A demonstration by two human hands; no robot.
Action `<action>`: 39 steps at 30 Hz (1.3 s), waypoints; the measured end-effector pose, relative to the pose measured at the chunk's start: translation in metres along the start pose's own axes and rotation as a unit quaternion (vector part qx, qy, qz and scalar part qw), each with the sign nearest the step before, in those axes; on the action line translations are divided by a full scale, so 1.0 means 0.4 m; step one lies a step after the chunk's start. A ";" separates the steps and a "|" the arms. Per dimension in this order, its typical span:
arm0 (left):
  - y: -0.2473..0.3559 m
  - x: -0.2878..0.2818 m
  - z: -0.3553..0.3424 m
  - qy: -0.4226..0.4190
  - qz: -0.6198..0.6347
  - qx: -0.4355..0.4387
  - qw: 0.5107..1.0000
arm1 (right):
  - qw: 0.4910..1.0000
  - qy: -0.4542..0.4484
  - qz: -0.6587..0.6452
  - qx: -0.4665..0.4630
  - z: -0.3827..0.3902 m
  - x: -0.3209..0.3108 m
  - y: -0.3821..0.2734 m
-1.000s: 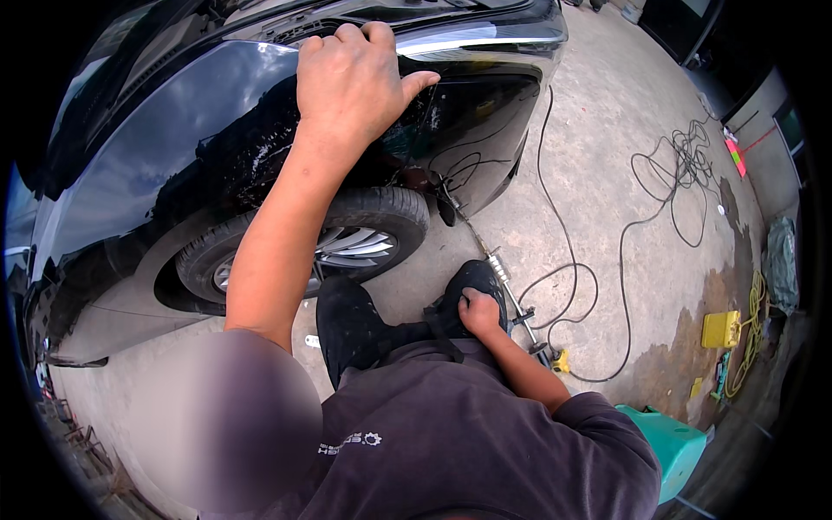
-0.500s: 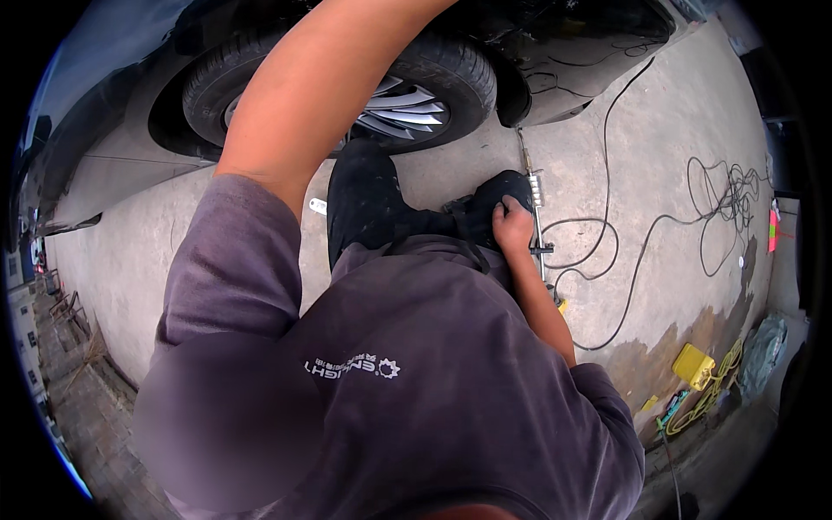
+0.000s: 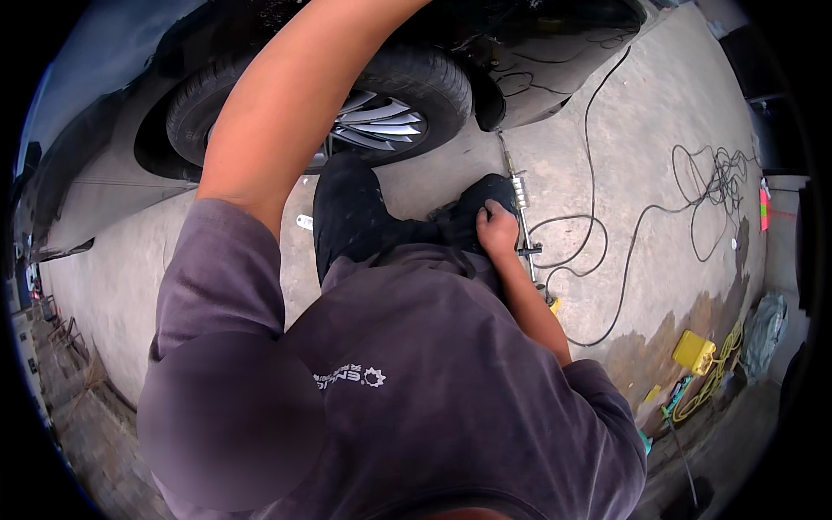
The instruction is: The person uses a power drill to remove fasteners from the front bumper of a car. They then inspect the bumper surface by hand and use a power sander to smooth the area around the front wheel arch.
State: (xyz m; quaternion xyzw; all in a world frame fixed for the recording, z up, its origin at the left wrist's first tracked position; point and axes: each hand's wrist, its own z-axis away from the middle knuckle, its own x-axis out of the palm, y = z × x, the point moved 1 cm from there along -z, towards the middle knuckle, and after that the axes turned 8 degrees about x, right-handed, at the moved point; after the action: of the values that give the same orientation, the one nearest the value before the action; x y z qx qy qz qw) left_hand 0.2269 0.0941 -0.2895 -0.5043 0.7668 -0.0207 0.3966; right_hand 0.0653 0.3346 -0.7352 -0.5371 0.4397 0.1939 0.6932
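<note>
My left forearm [image 3: 273,113] reaches up past the top edge toward the black car [image 3: 563,65]; that hand is out of sight. Behind the forearm is the car's front wheel [image 3: 381,126], with silver spokes and a dark tyre. My right hand [image 3: 496,227] rests on my dark-trousered right knee, fingers curled; whether they hold anything is hidden. Just beside it on the right lies a long metal rod tool [image 3: 520,192] with a sliding silver weight and dark cross handle, running from beside the car down to a yellow fitting [image 3: 553,307].
Black cables [image 3: 719,182] lie looped and tangled across the concrete floor [image 3: 607,225]. At lower right are a yellow container [image 3: 693,353], a coiled yellow hose [image 3: 706,390] and a grey-green bag [image 3: 763,338] by the wall. A small white object [image 3: 305,221] lies near my left knee.
The view has tilted downward since a second ago, so car and wheel sit higher in the frame. My left hand has left the top of the picture. My right hand stays on the knee.
</note>
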 end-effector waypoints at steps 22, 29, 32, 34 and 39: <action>0.001 -0.007 -0.012 -0.044 0.014 -0.020 0.999 | 1.000 0.022 -0.009 -0.015 0.003 -0.003 -0.008; 0.003 -0.012 -0.007 -0.014 0.016 -0.007 1.000 | 1.000 0.016 -0.004 -0.009 0.004 -0.005 -0.009; 0.001 -0.003 -0.006 -0.013 0.012 -0.008 1.000 | 1.000 0.018 -0.004 -0.013 0.004 -0.008 -0.012; 0.002 -0.002 -0.007 -0.010 0.016 -0.009 1.000 | 1.000 0.017 -0.004 -0.011 0.004 -0.010 -0.010; -0.001 -0.003 -0.003 -0.011 0.013 -0.013 1.000 | 1.000 0.007 -0.010 -0.005 0.002 -0.006 -0.010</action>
State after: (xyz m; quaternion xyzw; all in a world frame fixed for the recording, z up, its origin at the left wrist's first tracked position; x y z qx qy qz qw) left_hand 0.2267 0.0946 -0.2878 -0.4999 0.7689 0.0003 0.3986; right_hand 0.0672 0.3345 -0.7310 -0.5464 0.4384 0.1848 0.6893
